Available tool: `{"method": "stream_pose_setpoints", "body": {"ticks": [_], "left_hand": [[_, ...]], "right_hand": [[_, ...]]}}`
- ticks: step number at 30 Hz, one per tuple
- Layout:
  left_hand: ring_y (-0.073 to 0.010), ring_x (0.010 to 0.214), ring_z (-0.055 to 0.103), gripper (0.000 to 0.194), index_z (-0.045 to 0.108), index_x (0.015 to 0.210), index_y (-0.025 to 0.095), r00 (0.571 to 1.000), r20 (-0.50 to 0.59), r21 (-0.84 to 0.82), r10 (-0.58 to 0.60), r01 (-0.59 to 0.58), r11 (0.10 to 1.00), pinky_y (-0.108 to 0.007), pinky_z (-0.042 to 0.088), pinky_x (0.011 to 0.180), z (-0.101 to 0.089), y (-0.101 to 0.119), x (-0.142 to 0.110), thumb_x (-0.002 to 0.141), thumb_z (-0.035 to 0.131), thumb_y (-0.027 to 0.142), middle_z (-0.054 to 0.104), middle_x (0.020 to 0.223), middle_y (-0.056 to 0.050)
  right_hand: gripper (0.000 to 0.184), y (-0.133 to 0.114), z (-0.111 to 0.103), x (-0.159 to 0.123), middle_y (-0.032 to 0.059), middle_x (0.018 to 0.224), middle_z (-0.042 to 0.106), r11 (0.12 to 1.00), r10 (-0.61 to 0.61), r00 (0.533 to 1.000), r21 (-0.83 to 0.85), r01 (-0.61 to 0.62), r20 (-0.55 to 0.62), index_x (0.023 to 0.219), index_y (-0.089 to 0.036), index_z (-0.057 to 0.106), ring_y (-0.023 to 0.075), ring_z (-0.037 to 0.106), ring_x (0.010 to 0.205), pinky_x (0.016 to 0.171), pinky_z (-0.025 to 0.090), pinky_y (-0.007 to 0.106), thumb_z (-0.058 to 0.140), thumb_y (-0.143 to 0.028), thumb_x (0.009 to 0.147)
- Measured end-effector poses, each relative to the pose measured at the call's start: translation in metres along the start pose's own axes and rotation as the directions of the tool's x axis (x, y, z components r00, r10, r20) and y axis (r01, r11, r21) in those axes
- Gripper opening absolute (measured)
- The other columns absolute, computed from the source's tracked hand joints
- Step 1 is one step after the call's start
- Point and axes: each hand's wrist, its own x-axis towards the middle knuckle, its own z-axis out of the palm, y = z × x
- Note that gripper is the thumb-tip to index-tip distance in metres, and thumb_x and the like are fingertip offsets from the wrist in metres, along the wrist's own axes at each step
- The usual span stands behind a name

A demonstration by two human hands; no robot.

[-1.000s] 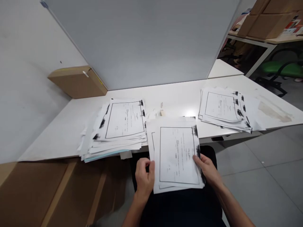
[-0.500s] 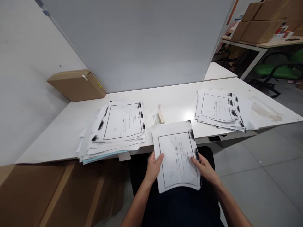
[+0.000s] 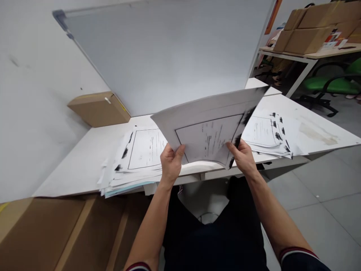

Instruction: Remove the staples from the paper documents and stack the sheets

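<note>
Printed paper sheets [image 3: 214, 131] with a black frame, lines of text and dark smudges are held up and tilted above the desk edge. My left hand [image 3: 172, 163] pinches their lower left side, thumb on the printed face. On the right side, my right hand [image 3: 242, 154] grips them the same way. How many sheets are held, I cannot tell. A thick paper stack [image 3: 143, 154] lies to the left, partly covered by the held sheets. Beyond my right hand rests a smaller paper stack [image 3: 261, 131], also partly hidden.
The white desk [image 3: 76, 165] backs onto a whiteboard [image 3: 169, 56]. A flat cardboard box [image 3: 98, 109] leans at the wall. Large cardboard boxes [image 3: 56, 229] stand below on the left. Farther right are a green chair [image 3: 321, 83] and stacked cartons [image 3: 307, 39] on another table.
Both hands have raised the sheets from near my lap up and forward, tilting them upright and bending them. The small beige block on the desk is now hidden behind them.
</note>
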Motion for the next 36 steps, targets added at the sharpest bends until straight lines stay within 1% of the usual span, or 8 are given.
{"method": "stream_pose_setpoints", "body": {"ticks": [7,15,18,20,23,28,31,36], "left_hand": [[-0.0166,0.092,0.062,0.028,0.062,0.099,0.017,0.994,0.061,-0.019,-0.087,0.088,0.996,-0.030,0.049,0.083,-0.004,-0.029,-0.002,0.077,0.062,0.035,0.069,0.094,-0.005],[-0.0168,0.090,0.061,0.027,0.062,0.096,0.017,0.993,0.072,-0.021,-0.092,0.094,0.995,-0.029,0.048,0.082,0.005,-0.029,-0.007,0.078,0.060,0.038,0.067,0.092,-0.005],[-0.0153,0.086,0.061,0.025,0.060,0.092,0.017,0.994,0.030,-0.049,-0.106,0.107,0.993,-0.029,0.048,0.080,0.003,-0.029,-0.005,0.077,0.062,0.037,0.066,0.086,-0.004],[-0.0133,0.082,0.061,0.028,0.057,0.094,0.018,0.994,-0.001,-0.094,-0.108,0.107,0.990,-0.028,0.048,0.078,-0.003,-0.029,-0.002,0.073,0.066,0.035,0.064,0.083,-0.002],[-0.0125,0.085,0.060,0.055,0.045,0.112,0.026,0.994,-0.039,-0.129,-0.104,0.098,0.987,-0.030,0.047,0.081,-0.018,-0.032,0.003,0.065,0.074,0.033,0.059,0.097,-0.002],[-0.0202,0.114,0.050,0.078,0.031,0.130,0.029,0.996,0.048,0.164,-0.079,0.070,0.984,-0.039,0.039,0.096,-0.036,-0.041,-0.005,0.065,0.074,0.034,0.047,0.128,-0.010],[-0.0228,0.117,0.049,0.059,0.045,0.124,0.025,0.970,0.214,0.304,-0.113,0.044,0.952,-0.040,0.038,0.098,-0.035,-0.049,-0.017,0.071,0.068,0.037,0.052,0.126,-0.010],[-0.0201,0.090,0.062,0.025,0.066,0.093,0.020,0.903,0.371,0.404,-0.218,0.054,0.913,-0.033,0.049,0.080,-0.031,-0.070,-0.030,0.080,0.055,0.039,0.068,0.096,-0.006]], "right_hand": [[0.028,0.032,-0.001,0.007,0.0022,0.101,0.067,0.999,-0.015,0.994,-0.032,0.019,0.110,0.102,-0.022,0.063,0.0207,0.059,0.097,0.088,0.044,0.034,0.059,-0.039,0.080],[0.035,0.034,0.001,-0.002,0.0059,0.104,0.068,0.997,0.023,0.998,-0.071,-0.019,0.065,0.107,-0.020,0.059,0.0232,0.060,0.099,0.085,0.046,0.036,0.059,-0.041,0.079],[0.029,0.016,-0.008,0.002,0.0052,0.096,0.069,0.972,-0.074,0.997,-0.220,0.079,0.028,0.100,-0.018,0.062,0.0226,0.062,0.091,0.080,0.047,0.034,0.058,-0.039,0.080],[0.023,-0.011,-0.020,0.007,0.0035,0.088,0.069,0.889,-0.203,0.978,-0.411,0.201,0.040,0.096,-0.019,0.063,0.0206,0.063,0.083,0.075,0.048,0.031,0.056,-0.035,0.082],[0.017,-0.062,-0.039,0.014,0.0018,0.083,0.067,0.617,-0.329,0.911,-0.674,0.406,0.248,0.097,-0.022,0.062,0.0174,0.062,0.074,0.067,0.046,0.027,0.051,-0.030,0.086],[0.022,-0.117,-0.051,0.015,0.0051,0.089,0.066,0.212,-0.265,0.775,-0.749,0.628,0.574,0.096,-0.023,0.061,0.0203,0.060,0.082,0.068,0.044,0.030,0.040,-0.025,0.091],[0.025,-0.117,-0.046,0.013,0.0062,0.084,0.065,0.113,-0.178,0.747,-0.741,0.662,0.641,0.094,-0.022,0.061,0.0204,0.059,0.079,0.063,0.042,0.029,0.037,-0.021,0.090],[0.025,-0.105,-0.039,0.011,0.0059,0.078,0.065,0.103,-0.045,0.745,-0.739,0.666,0.666,0.093,-0.022,0.061,0.0184,0.058,0.072,0.059,0.040,0.027,0.036,-0.022,0.090]]}}
